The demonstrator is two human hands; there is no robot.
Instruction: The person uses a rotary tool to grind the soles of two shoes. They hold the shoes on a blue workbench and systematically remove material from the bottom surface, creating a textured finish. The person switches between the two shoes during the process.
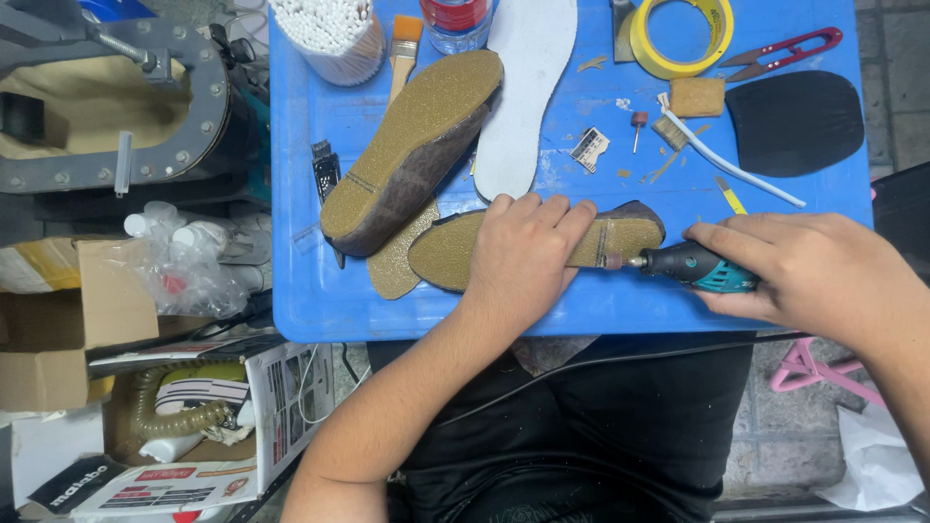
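My left hand presses down on a shoe lying sole-up near the front edge of the blue table; its sole is rough and tan. My right hand grips a small black and teal rotary tool, whose tip touches the shoe's heel edge. A second shoe lies sole-up further back on the left, over a loose tan sole piece.
On the table lie a white insole, a yellow tape roll, red snips, a black rubber heel piece, a brush, a cup of cotton swabs and a white toothbrush. Boxes and a machine crowd the left.
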